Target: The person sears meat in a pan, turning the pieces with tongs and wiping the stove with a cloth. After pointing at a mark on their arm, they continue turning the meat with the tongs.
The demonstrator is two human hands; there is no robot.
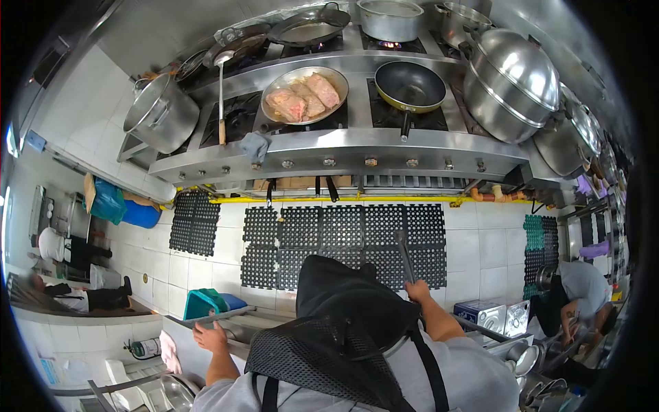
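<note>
My right hand (417,292) is closed around the lower end of a long grey metal utensil (404,253) that points up toward the stove. My left hand (209,338) lies with fingers apart on the rim of a steel counter (237,317), holding nothing. A black mesh cap (343,329) and my grey shirt with black apron straps fill the bottom middle. On the stove (343,147) ahead, a steel pan (305,95) holds three pinkish pieces of meat. An empty black frying pan (410,86) stands to its right.
A ladle (221,96) lies across the left burner beside a tilted steel pot (161,113). Large steel steamer lids (511,82) crowd the right. Black rubber mats (343,237) cover the white tile floor. One person (576,302) bends at right; others (75,275) stand at left.
</note>
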